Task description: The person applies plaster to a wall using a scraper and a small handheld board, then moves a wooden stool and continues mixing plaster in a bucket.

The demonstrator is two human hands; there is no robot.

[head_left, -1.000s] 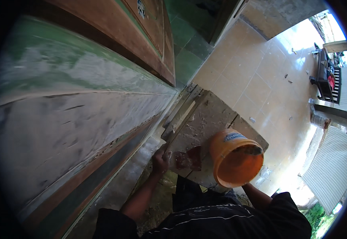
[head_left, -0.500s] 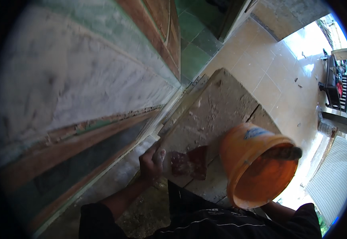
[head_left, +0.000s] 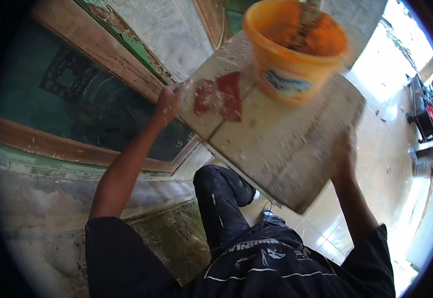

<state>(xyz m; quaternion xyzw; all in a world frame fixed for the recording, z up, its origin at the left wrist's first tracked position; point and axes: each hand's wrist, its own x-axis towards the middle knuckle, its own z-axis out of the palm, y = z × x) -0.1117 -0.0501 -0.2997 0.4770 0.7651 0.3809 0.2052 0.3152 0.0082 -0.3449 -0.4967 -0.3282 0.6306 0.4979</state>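
My left hand grips the left edge of a worn, pale wooden platform, thumb near its top. On the opposite edge, my right hand is closed, its fingertips partly hidden by the edge. An orange bucket stands on the far part of the platform, smeared inside. Inside the bucket leans a crusted stick-like tool; its lower end cannot be made out. A red, flared flat scraper, streaked with pale material, lies between the bucket and my left hand.
A wall with a wood-framed dark panel runs close along my left. Below it is a mossy, rough patch. Shiny tiled floor extends right, toward a dark bench. My knee is near the platform's front edge.
The platform has turned and swung away from me, carrying the scraper and bucket. The bucket went from tipped toward me to nearly upright and farther off. My right hand has come into view.
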